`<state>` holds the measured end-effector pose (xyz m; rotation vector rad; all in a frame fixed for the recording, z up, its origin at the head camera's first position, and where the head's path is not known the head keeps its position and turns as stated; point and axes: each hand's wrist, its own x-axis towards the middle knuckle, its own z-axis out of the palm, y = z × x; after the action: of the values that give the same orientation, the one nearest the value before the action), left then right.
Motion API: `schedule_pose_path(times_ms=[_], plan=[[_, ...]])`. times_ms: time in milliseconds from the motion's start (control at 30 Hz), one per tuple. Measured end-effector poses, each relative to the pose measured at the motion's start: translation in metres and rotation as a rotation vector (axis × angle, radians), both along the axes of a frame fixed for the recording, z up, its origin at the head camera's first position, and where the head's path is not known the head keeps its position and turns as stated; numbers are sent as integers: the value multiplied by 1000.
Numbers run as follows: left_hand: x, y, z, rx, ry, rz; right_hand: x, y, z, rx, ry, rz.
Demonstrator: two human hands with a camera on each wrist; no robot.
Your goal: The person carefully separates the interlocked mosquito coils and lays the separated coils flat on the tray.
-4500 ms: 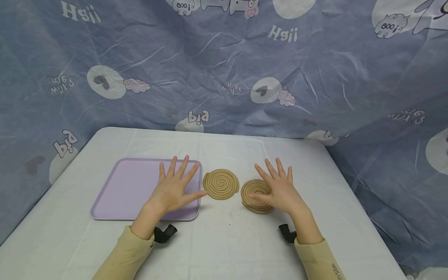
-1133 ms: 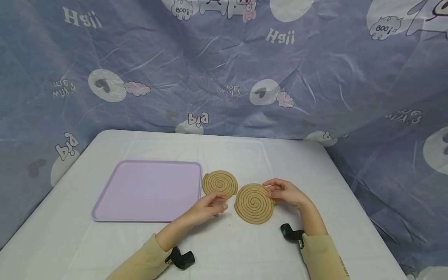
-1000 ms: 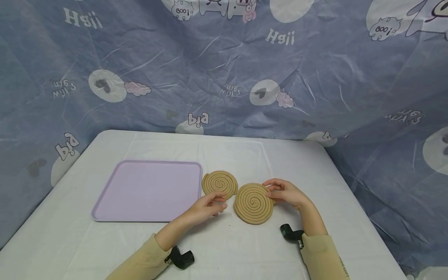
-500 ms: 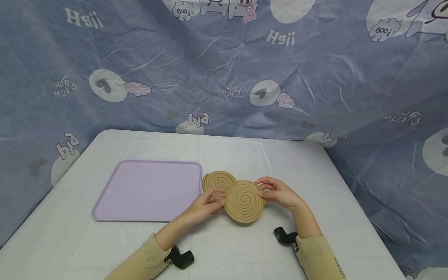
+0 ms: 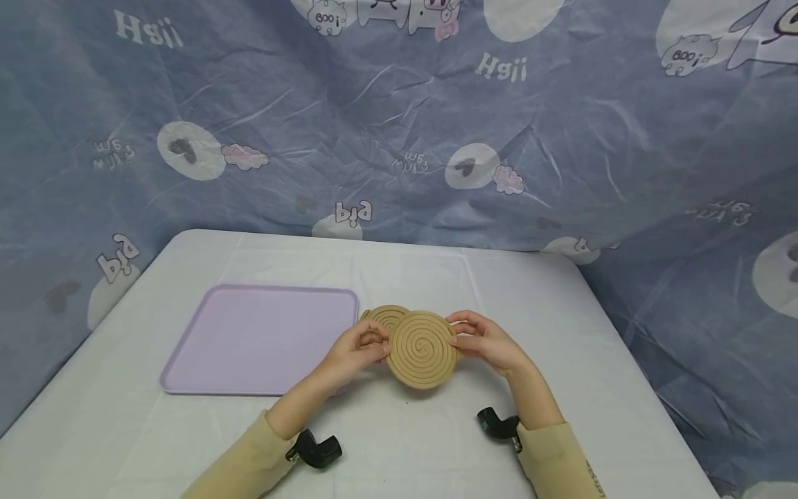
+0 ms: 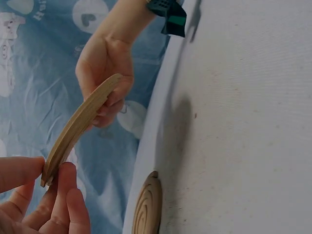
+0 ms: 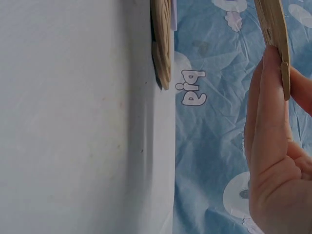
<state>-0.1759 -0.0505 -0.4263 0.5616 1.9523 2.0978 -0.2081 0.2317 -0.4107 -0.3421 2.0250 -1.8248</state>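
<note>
Both hands hold one tan, spiral-wound mosquito coil [image 5: 422, 350] in the air above the table. The left hand [image 5: 346, 359] pinches its left edge between thumb and fingers; the right hand [image 5: 492, 346] grips the opposite edge. In the left wrist view the held coil [image 6: 80, 124] appears edge-on, slightly bowed, stretched between the hands. The right wrist view shows fingers along one face of the coil [image 7: 275, 39], with the thumb on the other. A second coil [image 5: 385, 316] lies on the table behind, partly covered by the held one and the left hand.
A shallow purple tray [image 5: 268, 333] lies on the left part of the white-covered table [image 5: 530, 291]. Small dark specks dot the tablecloth. A blue printed cloth [image 5: 399, 125] hangs behind and beside the table. Dark wrist-camera mounts [image 5: 318, 452] stick out near both sleeves.
The spread hands came down; the right hand took the right-hand coil and brought it left. The left hand then took its left edge. Both have since shifted the coil left and slightly up.
</note>
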Motion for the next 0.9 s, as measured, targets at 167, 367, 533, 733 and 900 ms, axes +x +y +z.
schedule_pose_path(times_ms=[167,367,533,733,900], plan=[[-8,-2,14,-6,-24,70,-1,-9,10,-17,17,-42],[-13,-7,24,-69,-3,208,-1,-22,20,-49,59,-70],[-10,-14,25,-76,-13,212,6,-30,25,-18,105,-80],[-7,-21,29,-67,16,199,13,-37,28,19,160,-55],[-9,-21,32,-70,42,198,15,-39,31,51,209,-86]])
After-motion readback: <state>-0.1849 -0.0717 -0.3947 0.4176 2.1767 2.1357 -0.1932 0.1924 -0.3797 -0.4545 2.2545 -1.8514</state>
